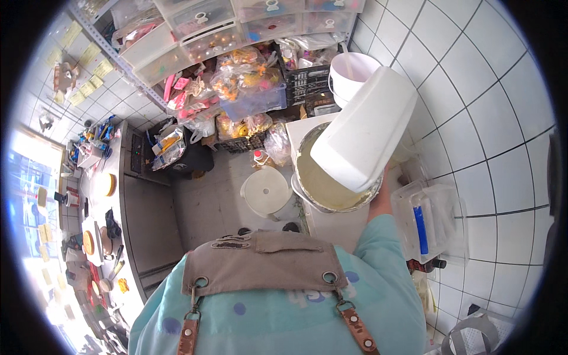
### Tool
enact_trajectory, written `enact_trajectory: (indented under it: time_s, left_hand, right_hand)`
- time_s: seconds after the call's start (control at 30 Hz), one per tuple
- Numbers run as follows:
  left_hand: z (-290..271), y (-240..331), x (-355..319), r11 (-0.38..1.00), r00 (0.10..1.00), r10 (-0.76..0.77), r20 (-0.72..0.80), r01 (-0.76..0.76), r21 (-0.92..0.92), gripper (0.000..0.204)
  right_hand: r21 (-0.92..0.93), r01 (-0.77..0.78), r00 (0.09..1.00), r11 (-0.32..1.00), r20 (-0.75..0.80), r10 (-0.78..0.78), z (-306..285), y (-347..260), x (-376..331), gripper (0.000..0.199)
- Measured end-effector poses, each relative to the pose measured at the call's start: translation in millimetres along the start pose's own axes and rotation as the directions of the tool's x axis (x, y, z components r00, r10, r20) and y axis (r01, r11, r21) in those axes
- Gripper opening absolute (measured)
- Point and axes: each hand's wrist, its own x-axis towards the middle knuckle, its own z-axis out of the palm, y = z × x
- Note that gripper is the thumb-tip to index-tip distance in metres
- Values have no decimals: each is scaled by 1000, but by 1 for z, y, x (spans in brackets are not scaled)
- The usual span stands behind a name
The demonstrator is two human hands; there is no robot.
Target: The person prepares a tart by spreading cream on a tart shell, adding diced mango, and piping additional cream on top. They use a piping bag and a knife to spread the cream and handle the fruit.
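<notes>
On the left, small tools [118, 254] crowd the long worktop [120, 198], maybe so they are easy to grab. The left hand is out of sight, so I cannot tell if it holds anything. A round stool [260, 198] stands near the white stand [334, 231]. The bowl [322, 207] of pale mix [316, 177] sits on this stand, its handle poking past the left edge. A long white thing [370, 127] covers part of it. The right arm [381, 201] reaches beside the bowl, maybe to steady it; I cannot tell what that hidden hand does.
</notes>
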Motion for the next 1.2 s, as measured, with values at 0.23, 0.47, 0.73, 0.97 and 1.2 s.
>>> enact_trajectory:
  time_s: [0.23, 0.47, 0.73, 0.97, 1.2]
  left_hand:
    - [4, -16, 1, 1000, 1000, -5, -2, 5, -26, 45]
    - [16, -40, 3, 997, 1000, -25, 6, 26, -78, 46]
    - [32, -73, 17, 999, 1000, 21, -11, -22, -41, 47]
    - [65, -79, -4, 996, 998, 29, -60, -34, -83, 48]
    - [72, -122, -33, 980, 997, -76, -23, 70, -188, 44]
  right_hand:
    - [-56, -6, 1000, 998, 7, 7, -13, -3, -5, 51]
    - [-178, 55, 998, 983, -1, -56, -27, -16, -17, 49]
    - [-291, 402, 914, 868, 68, -400, -47, -81, -134, 46]
    - [-108, 595, 758, 797, 406, -510, 67, -150, -230, 43]
    - [78, 649, 542, 757, 651, -532, 140, -183, -315, 41]
